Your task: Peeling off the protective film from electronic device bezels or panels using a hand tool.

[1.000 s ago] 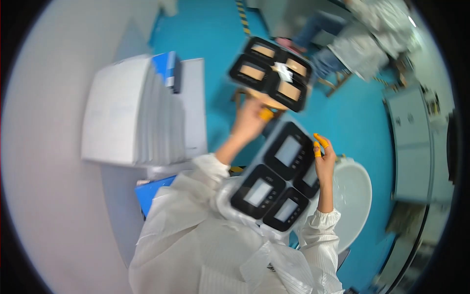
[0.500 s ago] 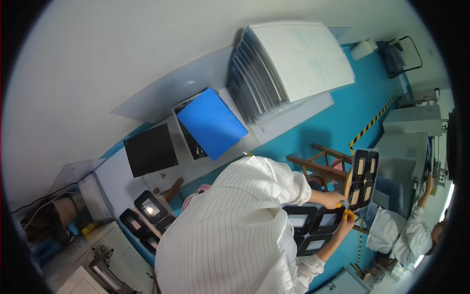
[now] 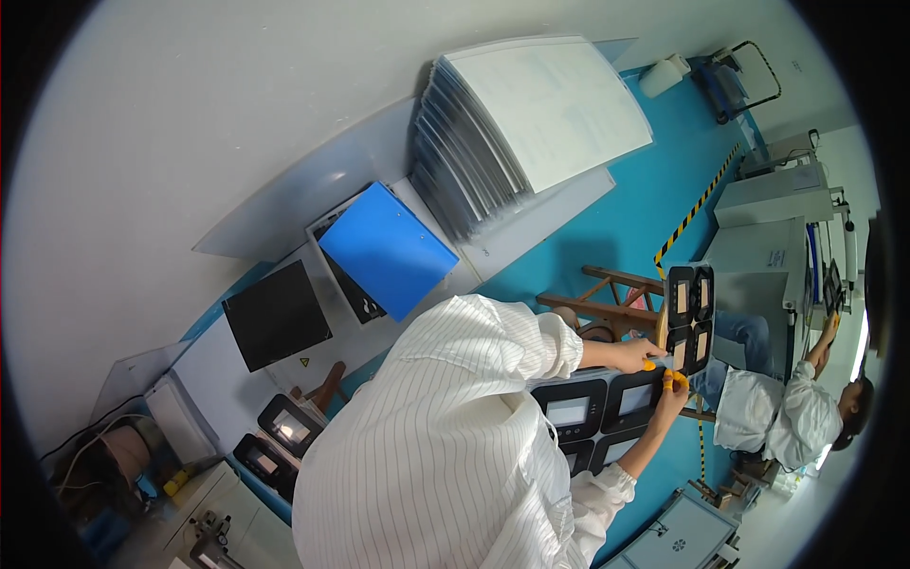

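Note:
Several black-framed panels with pale windows lie in front of me. One group, the flat panel sheet (image 3: 595, 387), is partly covered by my sleeve and right forearm. Beyond it, a second panel sheet (image 3: 702, 296) stands tilted up. Where the two meet, my left hand (image 3: 637, 356) has its fingers pinched at the edge, with yellow finger cots on them. My right hand (image 3: 671, 396), also in yellow finger cots, pinches the same edge just nearer. A small translucent piece seems to lie between the fingertips; its kind cannot be made out.
A wooden stool (image 3: 597, 308) stands beyond my left arm. On the white bench lie a blue folder (image 3: 387, 248), a black plate (image 3: 277, 315) and a tall stack of sheets (image 3: 545, 109). More black panels (image 3: 289, 427) sit behind me. A seated co-worker (image 3: 796, 422) works at the right.
The whole view has shifted slightly left. Both hands stay at the same edge, with the left fingers a little farther from the right ones. The co-worker's hand has risen with a dark panel.

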`<state>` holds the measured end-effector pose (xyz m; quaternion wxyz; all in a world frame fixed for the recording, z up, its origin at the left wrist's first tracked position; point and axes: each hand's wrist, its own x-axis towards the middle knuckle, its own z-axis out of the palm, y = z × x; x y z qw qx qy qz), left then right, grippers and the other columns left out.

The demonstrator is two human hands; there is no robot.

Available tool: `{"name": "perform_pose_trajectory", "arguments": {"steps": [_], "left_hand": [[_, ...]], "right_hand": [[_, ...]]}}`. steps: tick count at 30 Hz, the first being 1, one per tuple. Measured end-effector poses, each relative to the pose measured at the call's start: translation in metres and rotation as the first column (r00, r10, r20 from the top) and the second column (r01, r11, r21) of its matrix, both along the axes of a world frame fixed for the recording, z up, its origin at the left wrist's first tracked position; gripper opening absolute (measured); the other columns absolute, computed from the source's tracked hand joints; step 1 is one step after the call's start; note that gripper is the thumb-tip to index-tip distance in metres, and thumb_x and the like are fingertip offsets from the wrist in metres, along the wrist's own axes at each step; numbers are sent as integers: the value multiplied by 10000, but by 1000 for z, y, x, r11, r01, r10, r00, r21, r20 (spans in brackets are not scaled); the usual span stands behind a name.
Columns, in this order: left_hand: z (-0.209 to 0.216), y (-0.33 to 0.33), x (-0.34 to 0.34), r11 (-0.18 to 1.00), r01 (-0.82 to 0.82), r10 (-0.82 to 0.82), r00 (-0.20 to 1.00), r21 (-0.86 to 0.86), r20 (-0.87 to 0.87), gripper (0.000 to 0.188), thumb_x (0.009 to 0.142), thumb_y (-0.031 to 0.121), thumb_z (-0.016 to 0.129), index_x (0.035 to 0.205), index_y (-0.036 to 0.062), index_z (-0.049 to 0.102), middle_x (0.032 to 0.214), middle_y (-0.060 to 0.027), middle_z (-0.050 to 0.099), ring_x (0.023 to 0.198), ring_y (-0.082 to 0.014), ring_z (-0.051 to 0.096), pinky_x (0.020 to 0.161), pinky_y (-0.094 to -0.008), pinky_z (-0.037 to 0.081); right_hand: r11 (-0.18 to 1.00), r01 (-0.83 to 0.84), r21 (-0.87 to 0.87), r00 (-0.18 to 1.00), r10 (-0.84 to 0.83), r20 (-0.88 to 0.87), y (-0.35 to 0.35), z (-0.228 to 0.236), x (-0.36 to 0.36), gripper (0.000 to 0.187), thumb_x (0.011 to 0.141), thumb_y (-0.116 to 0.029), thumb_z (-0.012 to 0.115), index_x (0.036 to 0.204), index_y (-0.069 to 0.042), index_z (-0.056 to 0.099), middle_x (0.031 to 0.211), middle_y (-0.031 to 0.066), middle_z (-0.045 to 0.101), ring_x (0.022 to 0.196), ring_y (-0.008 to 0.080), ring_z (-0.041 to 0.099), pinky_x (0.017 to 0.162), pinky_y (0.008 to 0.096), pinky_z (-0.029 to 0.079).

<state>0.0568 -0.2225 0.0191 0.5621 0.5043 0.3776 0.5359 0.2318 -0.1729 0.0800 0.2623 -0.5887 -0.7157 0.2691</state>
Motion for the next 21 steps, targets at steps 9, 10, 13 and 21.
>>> {"name": "perform_pose_trajectory", "arguments": {"steps": [9,10,13,21], "left_hand": [[4,-10,-29,993,-50,45,998,-103,-53,448,821,48,556,1263,91,502,1185,-172,561,1021,-260,570,824,-324,444],[2,-10,-29,993,-54,49,997,-103,-53,448,821,48,556,1263,91,502,1185,-172,561,1021,-260,570,824,-324,444],[1,-19,-33,991,-132,126,982,-35,-140,472,800,70,590,1262,98,497,1157,-189,567,1024,-296,572,835,-365,454],[42,-26,-37,903,-121,253,925,413,-282,232,795,152,607,1005,63,650,1241,-179,461,1159,-328,438,980,-372,357]], "right_hand": [[995,-92,-46,985,84,-148,9,-11,-12,160,845,-71,605,949,48,577,923,91,616,831,142,577,769,237,440],[994,-97,-53,975,84,-207,7,-10,-14,156,845,-57,600,955,50,571,939,92,615,839,148,579,783,242,442],[995,-90,-33,971,81,-227,3,-4,-18,140,845,-22,589,964,46,560,965,93,610,867,156,577,814,253,439],[964,-45,261,974,101,-205,-33,29,-35,171,799,-81,659,913,17,577,894,92,614,839,187,551,780,310,442]]}}
